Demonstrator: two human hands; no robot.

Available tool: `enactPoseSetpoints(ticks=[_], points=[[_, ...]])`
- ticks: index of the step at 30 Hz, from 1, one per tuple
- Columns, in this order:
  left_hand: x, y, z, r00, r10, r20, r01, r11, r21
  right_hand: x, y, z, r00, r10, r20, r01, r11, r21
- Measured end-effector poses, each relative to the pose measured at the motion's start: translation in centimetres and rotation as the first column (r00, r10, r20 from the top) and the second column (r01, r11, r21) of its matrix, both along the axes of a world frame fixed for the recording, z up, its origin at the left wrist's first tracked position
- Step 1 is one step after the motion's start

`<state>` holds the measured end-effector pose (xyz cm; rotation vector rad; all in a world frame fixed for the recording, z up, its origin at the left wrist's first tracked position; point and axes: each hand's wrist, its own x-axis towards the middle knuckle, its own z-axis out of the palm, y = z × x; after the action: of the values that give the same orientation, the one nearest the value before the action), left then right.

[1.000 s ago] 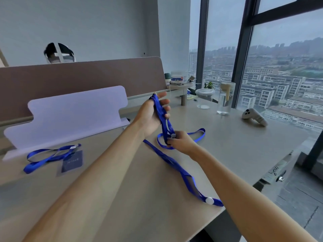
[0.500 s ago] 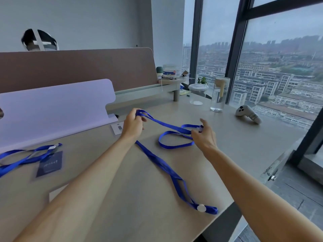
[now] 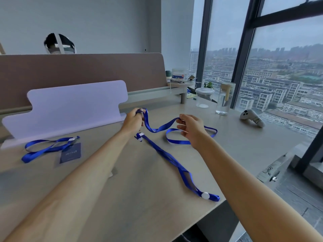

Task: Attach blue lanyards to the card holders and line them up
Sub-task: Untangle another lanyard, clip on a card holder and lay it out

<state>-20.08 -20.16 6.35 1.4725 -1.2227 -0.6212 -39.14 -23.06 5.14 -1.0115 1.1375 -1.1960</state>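
Here our left hand (image 3: 133, 120) curls its fingers (image 3: 135, 113) round one loop of the blue lanyard (image 3: 157, 128), our right hand (image 3: 193, 131) pinches the strap further along, and it sags between them over the counter (image 3: 139, 198).

left hand (image 3: 133, 119): curled, gripping | right hand (image 3: 191, 128): pinching | arms outstretched

Matt woven blue lanyard (image 3: 158, 128), pale wood-grain desk (image 3: 132, 198), clear glass bottle (image 3: 224, 99), smooth white plastic controller (image 3: 251, 117).
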Motion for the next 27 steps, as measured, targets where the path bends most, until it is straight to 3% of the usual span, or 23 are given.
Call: enactPoseSetpoints(ticks=[8,10,12,15,18,20,23,27], points=[[7.7,7.4,-0.3,0.97,0.237,-0.052,-0.241,0.967,-0.083,9.2,4.5,-0.8,0.988,0.142,-0.056,-0.15,0.974,-0.17],[10.6,8.6,-0.9,0.944,0.326,0.043,-0.32,0.941,-0.108,12.0,5.6,-1.7,0.96,0.227,-0.165,-0.259,0.943,-0.209],[13.7,9.8,-2.4,0.872,0.38,0.309,-0.402,0.916,0.009,14.7,6.6,-2.7,0.897,0.282,-0.34,-0.378,0.888,-0.261],[17.0,11.7,-6.0,0.734,0.202,0.649,-0.489,0.82,0.298,17.5,8.0,-4.4,0.817,0.243,-0.522,-0.452,0.833,-0.32],[16.5,13.8,-8.5,0.644,0.093,0.76,-0.465,0.836,0.292,18.8,8.9,-6.2,0.814,0.14,-0.564,-0.405,0.833,-0.377],[15.2,15.0,-9.5,0.597,0.02,0.802,-0.323,0.921,0.217,19.3,9.2,-7.3,0.848,0.114,-0.517,-0.368,0.83,-0.42],[14.7,16.8,-10.3,0.619,-0.152,0.77,-0.136,0.946,0.296,19.5,9.0,-7.7,0.893,0.084,-0.442,-0.308,0.832,-0.462],[17.7,19.8,-10.1,0.621,-0.101,0.777,-0.164,0.953,0.255,19.9,9.3,-7.3,0.942,0.12,-0.315,-0.268,0.833,-0.483]])
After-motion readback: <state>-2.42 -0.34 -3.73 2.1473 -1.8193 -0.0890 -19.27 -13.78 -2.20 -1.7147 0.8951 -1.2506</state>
